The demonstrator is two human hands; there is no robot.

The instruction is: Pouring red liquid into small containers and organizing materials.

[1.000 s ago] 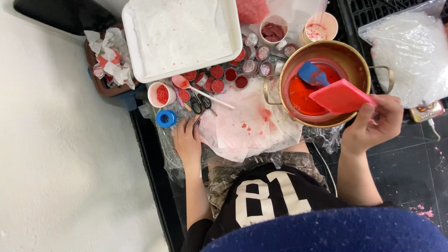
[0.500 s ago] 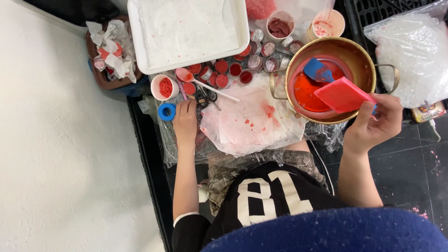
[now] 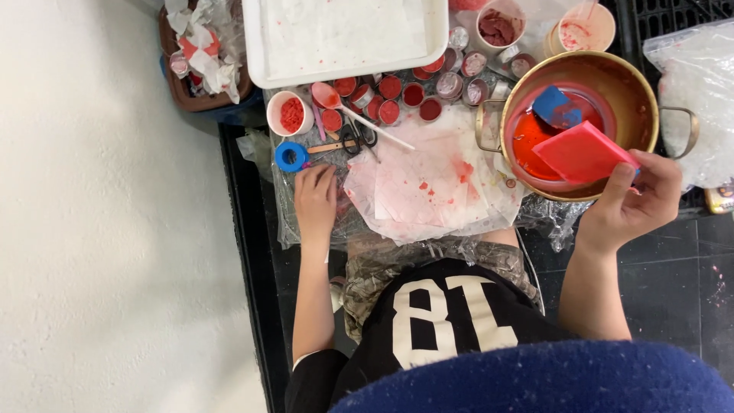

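Right hand: we pinch the red block's corner over the pot; looks stiff, slippery
Left hand: flat, empty, on the bench's left edge beside the blue tape roll

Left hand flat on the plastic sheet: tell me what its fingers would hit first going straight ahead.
The left hand points up the table; just ahead lies the blue tape roll, probably first, with the wooden stick beside it. Heights are unclear.
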